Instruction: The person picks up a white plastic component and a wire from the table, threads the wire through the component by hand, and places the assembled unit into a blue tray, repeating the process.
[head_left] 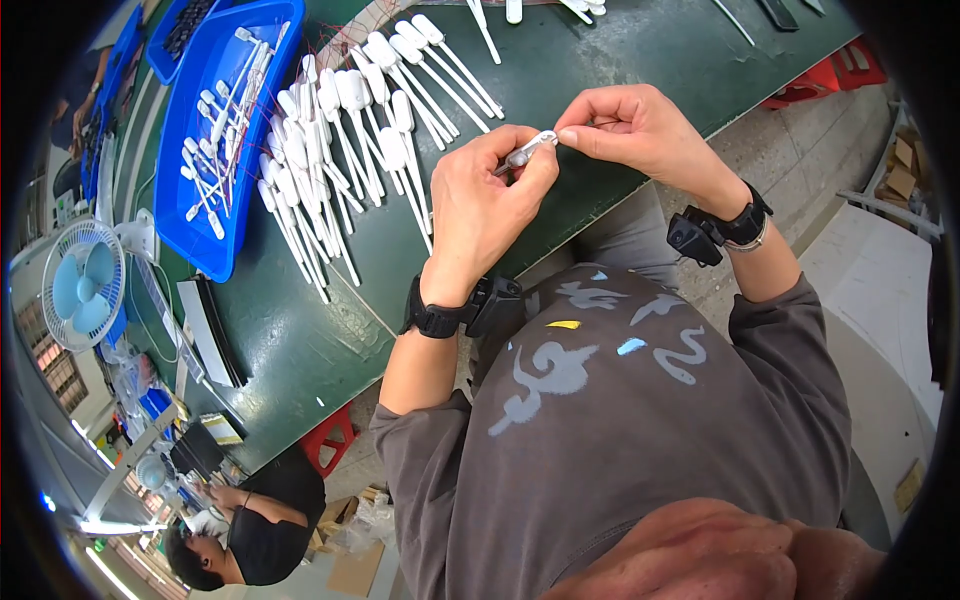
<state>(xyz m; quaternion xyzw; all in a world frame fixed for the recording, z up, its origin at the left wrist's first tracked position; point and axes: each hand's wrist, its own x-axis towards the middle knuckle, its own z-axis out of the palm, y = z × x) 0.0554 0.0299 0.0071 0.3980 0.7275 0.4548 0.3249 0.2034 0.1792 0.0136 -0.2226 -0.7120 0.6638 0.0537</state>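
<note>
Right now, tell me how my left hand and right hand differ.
Your left hand curls round a small white piece; your right hand pinches thumb and forefinger together at its end.
Your left hand is nearer the white sticks on the table; your right hand is farther from them.
Both wrists wear a black strap.

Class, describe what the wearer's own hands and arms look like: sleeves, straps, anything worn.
The left hand and right hand are ungloved. Both arms wear black wrist straps with boxy black devices; the right adds a light-coloured bracelet. The sleeves are short and dark grey-brown.
</note>
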